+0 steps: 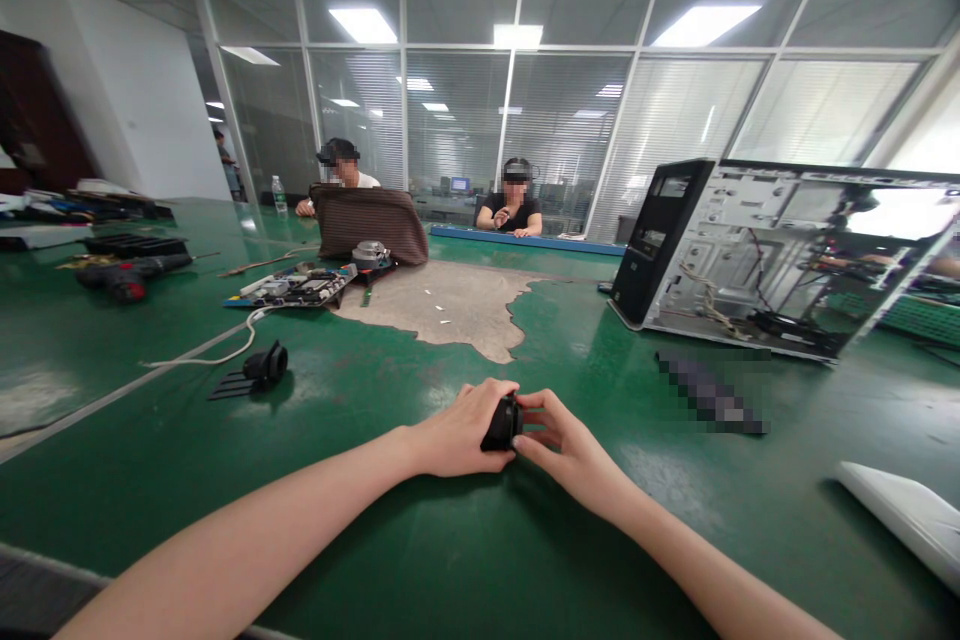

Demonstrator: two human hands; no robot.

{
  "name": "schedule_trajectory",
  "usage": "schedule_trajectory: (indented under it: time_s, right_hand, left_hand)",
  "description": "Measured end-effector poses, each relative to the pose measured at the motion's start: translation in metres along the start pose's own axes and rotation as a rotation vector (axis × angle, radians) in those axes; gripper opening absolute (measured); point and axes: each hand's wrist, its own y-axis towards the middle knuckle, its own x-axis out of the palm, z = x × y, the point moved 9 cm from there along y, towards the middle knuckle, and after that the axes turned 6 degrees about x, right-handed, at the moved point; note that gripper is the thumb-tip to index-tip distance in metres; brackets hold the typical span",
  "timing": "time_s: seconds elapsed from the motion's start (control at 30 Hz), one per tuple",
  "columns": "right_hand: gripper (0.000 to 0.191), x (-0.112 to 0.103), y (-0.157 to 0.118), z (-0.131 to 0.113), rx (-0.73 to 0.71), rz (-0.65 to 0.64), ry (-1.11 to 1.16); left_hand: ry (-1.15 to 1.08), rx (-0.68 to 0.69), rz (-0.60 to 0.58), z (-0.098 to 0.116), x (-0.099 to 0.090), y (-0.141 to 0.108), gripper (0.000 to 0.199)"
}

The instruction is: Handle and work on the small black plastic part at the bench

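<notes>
Between my two hands, just above or on the green tabletop [420,540], is a small black blocky object [501,425] whose kind I cannot make out. My left hand [457,430] wraps over its left side, fingers curled round the far edge. From the right, the thumb and fingertips of my right hand [566,435] pinch its right side. Part of the object is hidden by the fingers. To the left lies a black part with a round ring and several flat prongs [259,375], apart from both hands.
An open computer case [675,250] stands at the right, with a blurred dark item [709,390] before it and a white slab [900,510] nearer. Circuit boards [300,285], a brown bag [371,220] and a power drill [127,275] lie left. Two people sit across the table.
</notes>
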Motion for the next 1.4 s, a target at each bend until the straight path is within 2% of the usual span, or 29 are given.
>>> schedule_trajectory:
  time_s: [0.1,0.2,0.37,0.57,0.67,0.83,1.0,1.13,1.3,1.4]
  right_hand:
    - [0.019,-0.001,-0.003,-0.007,-0.051,0.011,-0.003]
    - [0.015,-0.002,-0.002,-0.005,-0.036,0.029,-0.009]
    - [0.026,-0.003,0.002,0.004,0.031,0.027,-0.001]
    - [0.019,0.0,-0.005,-0.007,-0.093,0.025,-0.063]
    - [0.014,-0.002,-0.003,-0.006,-0.073,0.041,-0.079]
    - [0.026,-0.002,0.0,0.0,-0.005,0.013,-0.033]
    - [0.022,0.001,-0.003,-0.006,-0.065,-0.026,-0.002]
    - [0.015,0.0,-0.002,-0.003,-0.056,-0.022,0.007]
    - [0.028,-0.003,0.001,0.004,-0.009,0.005,-0.011]
    - [0.026,-0.001,0.0,0.002,-0.038,-0.019,-0.016]
  left_hand:
    - [0.002,-0.002,0.0,0.0,0.001,0.0,0.062]
    - [-0.002,-0.007,0.004,-0.001,0.0,0.0,0.062]
    - [-0.003,-0.01,-0.003,-0.001,0.0,0.0,0.063]
    - [0.007,-0.007,-0.006,-0.001,0.001,0.0,0.063]
    - [0.003,-0.006,-0.001,0.0,0.0,0.0,0.063]
    - [0.003,0.0,0.0,-0.001,0.0,-0.001,0.063]
    - [0.015,0.008,0.005,-0.001,0.001,-0.001,0.063]
    - [0.01,0.023,0.001,0.0,0.001,-0.001,0.065]
    - [0.014,0.005,-0.003,-0.003,0.001,-0.001,0.067]
    - [0.011,0.011,0.003,-0.002,0.002,-0.001,0.066]
